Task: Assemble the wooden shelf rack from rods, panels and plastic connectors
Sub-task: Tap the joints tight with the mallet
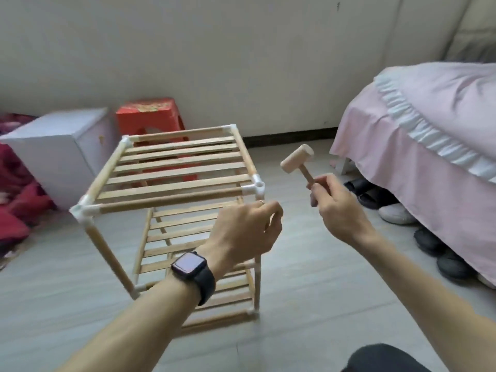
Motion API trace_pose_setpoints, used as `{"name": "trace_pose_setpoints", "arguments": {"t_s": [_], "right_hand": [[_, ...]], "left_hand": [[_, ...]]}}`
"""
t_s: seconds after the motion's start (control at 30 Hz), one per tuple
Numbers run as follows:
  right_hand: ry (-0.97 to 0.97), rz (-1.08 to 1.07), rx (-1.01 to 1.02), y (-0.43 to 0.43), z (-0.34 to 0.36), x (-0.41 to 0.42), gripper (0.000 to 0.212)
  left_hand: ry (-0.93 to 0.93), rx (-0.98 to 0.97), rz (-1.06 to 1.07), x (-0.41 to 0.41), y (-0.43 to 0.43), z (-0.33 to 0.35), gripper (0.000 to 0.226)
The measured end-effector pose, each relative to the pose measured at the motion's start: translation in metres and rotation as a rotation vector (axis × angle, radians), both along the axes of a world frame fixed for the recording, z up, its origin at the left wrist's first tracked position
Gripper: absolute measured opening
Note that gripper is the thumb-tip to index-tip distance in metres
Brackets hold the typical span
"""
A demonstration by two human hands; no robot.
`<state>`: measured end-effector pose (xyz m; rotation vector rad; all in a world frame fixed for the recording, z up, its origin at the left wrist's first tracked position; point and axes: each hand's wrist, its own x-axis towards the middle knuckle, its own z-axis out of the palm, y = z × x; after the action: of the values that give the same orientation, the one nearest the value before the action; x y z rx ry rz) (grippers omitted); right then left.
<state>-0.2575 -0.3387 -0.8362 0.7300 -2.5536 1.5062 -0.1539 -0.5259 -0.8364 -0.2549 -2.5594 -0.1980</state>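
Note:
The wooden shelf rack (171,167) stands on the floor in the middle of the head view, with slatted panels on three levels, round rods and white plastic connectors at the corners. My left hand (247,232) grips the front right upright rod just below the top corner connector (255,187). My right hand (338,210) holds a small wooden mallet (296,159) by its handle, head raised, to the right of that corner and apart from it.
A white box (59,151) and a red plastic stool (150,116) stand behind the rack near the wall. A bed with a pink cover (429,146) fills the right side, with several shoes (397,210) under it. Red fabric (13,200) lies at the left edge.

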Motion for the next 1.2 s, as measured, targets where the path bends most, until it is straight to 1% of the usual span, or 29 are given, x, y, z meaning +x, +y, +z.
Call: {"name": "trace_pose_setpoints", "arguments": {"t_s": [0.03,0.07,0.1,0.13,0.17,0.23,0.3,0.33,0.4,0.53,0.7,0.77,0.8,0.83,0.9,0.93,0.97,1.0,1.07,1.1,1.13,1.2], "right_hand": [[0.053,0.015,0.035,-0.004,0.014,0.005,0.016],[0.101,0.037,0.078,-0.007,0.026,0.010,0.016],[0.150,0.059,0.139,-0.011,0.035,0.014,0.015],[0.203,0.079,0.220,-0.014,0.042,0.018,0.015],[0.259,0.096,0.302,-0.018,0.048,0.021,0.016],[0.332,0.132,0.426,-0.026,0.055,0.024,0.022],[0.311,0.150,0.525,-0.031,0.059,0.024,0.026],[0.292,0.156,0.576,-0.034,0.060,0.023,0.025],[0.287,0.139,0.655,-0.040,0.062,0.023,0.024],[0.323,0.067,0.777,-0.047,0.065,0.022,0.029],[0.273,0.083,0.803,-0.051,0.067,0.018,0.034],[0.311,0.087,0.821,-0.052,0.072,0.015,0.033],[0.356,0.087,0.783,-0.053,0.074,0.014,0.032],[0.428,0.078,0.692,-0.054,0.075,0.013,0.030],[0.613,0.038,0.400,-0.054,0.074,0.015,0.024],[0.675,0.018,0.303,-0.053,0.071,0.018,0.023],[0.676,0.026,0.315,-0.051,0.065,0.020,0.023],[0.618,0.065,0.427,-0.051,0.058,0.025,0.024],[0.440,0.125,0.751,-0.050,0.052,0.026,0.027],[0.407,0.123,0.787,-0.050,0.056,0.020,0.027],[0.410,0.111,0.745,-0.052,0.064,0.014,0.026],[0.489,0.047,0.529,-0.053,0.078,0.010,0.023]], "left_hand": [[0.169,-0.021,-0.005,0.008,-0.009,0.009,0.020],[0.290,-0.060,0.022,0.013,-0.020,0.017,0.019],[0.349,-0.092,0.073,0.015,-0.032,0.024,0.018],[0.338,-0.101,0.149,0.014,-0.045,0.030,0.020],[0.263,-0.087,0.252,0.013,-0.057,0.034,0.026],[0.018,-0.031,0.467,0.010,-0.077,0.035,0.042],[-0.182,0.005,0.580,0.006,-0.087,0.026,0.052],[-0.212,0.017,0.599,0.004,-0.091,0.019,0.056],[-0.183,0.019,0.617,0.004,-0.092,0.011,0.065],[-0.151,0.012,0.628,0.000,-0.093,0.010,0.065],[-0.130,0.022,0.624,-0.001,-0.094,0.007,0.066],[-0.123,0.021,0.613,-0.001,-0.095,0.006,0.067],[-0.123,0.022,0.609,-0.001,-0.095,0.006,0.069],[-0.120,0.024,0.608,-0.001,-0.095,0.006,0.070],[-0.112,0.027,0.610,-0.001,-0.095,0.005,0.072],[-0.108,0.029,0.608,-0.001,-0.095,0.005,0.072],[-0.104,0.027,0.605,-0.002,-0.095,0.004,0.072],[-0.100,0.021,0.607,-0.002,-0.096,0.004,0.072],[-0.099,0.003,0.606,-0.003,-0.096,0.003,0.070],[-0.095,-0.001,0.606,-0.004,-0.096,0.003,0.070],[-0.088,-0.002,0.611,-0.004,-0.096,0.003,0.071],[-0.086,-0.005,0.610,-0.005,-0.096,0.002,0.073]]}}
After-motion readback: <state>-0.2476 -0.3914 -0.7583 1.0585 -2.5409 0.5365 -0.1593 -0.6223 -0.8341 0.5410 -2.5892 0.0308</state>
